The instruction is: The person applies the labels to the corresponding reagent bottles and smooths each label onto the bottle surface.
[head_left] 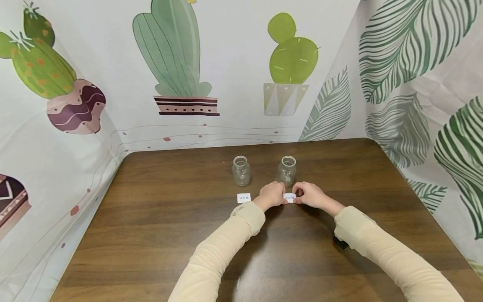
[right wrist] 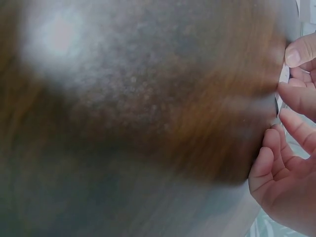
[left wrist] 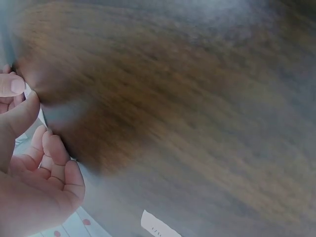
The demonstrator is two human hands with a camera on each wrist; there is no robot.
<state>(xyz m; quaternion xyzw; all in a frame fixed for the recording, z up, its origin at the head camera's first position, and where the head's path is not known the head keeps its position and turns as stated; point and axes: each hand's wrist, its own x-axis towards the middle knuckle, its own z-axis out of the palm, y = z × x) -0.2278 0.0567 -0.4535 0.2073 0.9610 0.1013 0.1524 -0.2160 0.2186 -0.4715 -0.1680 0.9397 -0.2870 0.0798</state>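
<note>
Beside the right glass jar (head_left: 288, 163), a small white paper label (head_left: 289, 197) with blue printed characters lies between both hands. My left hand (head_left: 271, 195) pinches its left edge with thumb and fingers. The opposite edge is pinched by my right hand (head_left: 310, 195), the index finger arched above the thumb. In the right wrist view only a thin white strip of the label (right wrist: 283, 75) shows between the thumbs. A second white label (head_left: 243, 198) lies flat on the table left of the left hand, in front of the left glass jar (head_left: 241, 173).
The brown wood-grain table (head_left: 158, 235) reaches back to a cloth backdrop (head_left: 237, 75) printed with cacti and leaves. Both jars stand upright without lids. Something small and black (head_left: 341, 242) shows under the right sleeve.
</note>
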